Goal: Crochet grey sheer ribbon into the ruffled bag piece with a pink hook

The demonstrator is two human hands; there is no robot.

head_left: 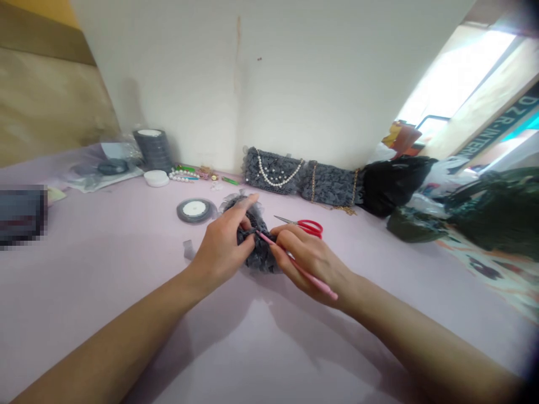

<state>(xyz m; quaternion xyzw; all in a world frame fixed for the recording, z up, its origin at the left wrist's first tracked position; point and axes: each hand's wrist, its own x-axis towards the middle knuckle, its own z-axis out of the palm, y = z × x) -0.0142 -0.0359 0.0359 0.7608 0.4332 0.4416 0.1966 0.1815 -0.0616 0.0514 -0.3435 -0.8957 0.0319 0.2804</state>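
Observation:
A grey ruffled ribbon piece (261,252) rests on the lilac table (105,280) in front of me. My left hand (225,241) is closed round its left side, fingers pinching the ruffles. My right hand (309,261) is closed on a thin pink hook (301,269), held like a pen, with its tip pushed into the ruffles beside my left fingers. Red-handled scissors (305,225) lie just behind my right hand. A flat roll of grey ribbon (194,210) lies to the left of the piece.
Two finished grey ruffled bags (303,179), one with a pearl strand, lean on the white wall. A stack of ribbon rolls (152,148), pearls (183,175) and small bits lie at the back left. Black and dark green bags (421,191) pile up at the right.

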